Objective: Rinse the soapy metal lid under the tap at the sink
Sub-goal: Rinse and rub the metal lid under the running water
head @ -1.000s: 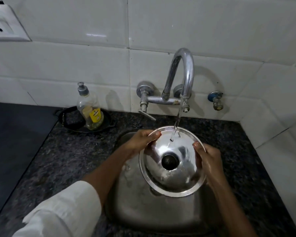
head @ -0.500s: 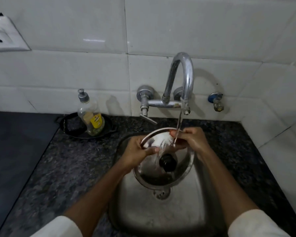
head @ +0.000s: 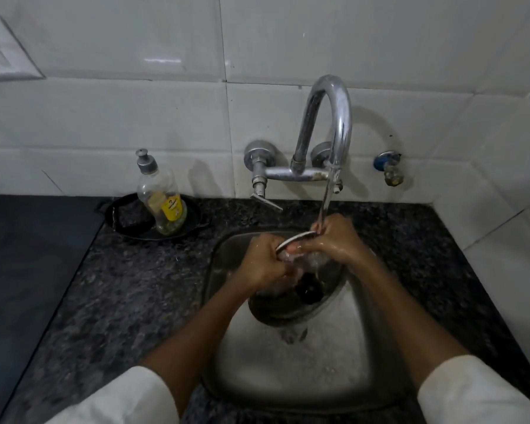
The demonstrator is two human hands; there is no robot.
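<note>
Both of my hands are gripping the metal lid (head: 285, 304) over the steel sink (head: 343, 356), tilting it so its top rim rises toward the tap (head: 328, 123). My left hand (head: 265, 260) is clamping the rim on the left side, fingers curled tight around the edge. My right hand (head: 334, 240) is pinching the upper rim, thumb lying along the near face and fingers wrapping behind. A thin stream of water (head: 325, 203) is falling from the spout and landing right where my right fingers are meeting the rim, then running down the lid's face. The lid's black knob (head: 309, 289) is facing toward me, just below my hands. Both white sleeves are showing at the bottom edge, pushed back from my forearms. On the speckled dark counter (head: 120, 286) to the left, a clear soap bottle (head: 161, 194) with a yellow label is standing upright in a shallow black dish (head: 126, 218) against the white tiled wall.
</note>
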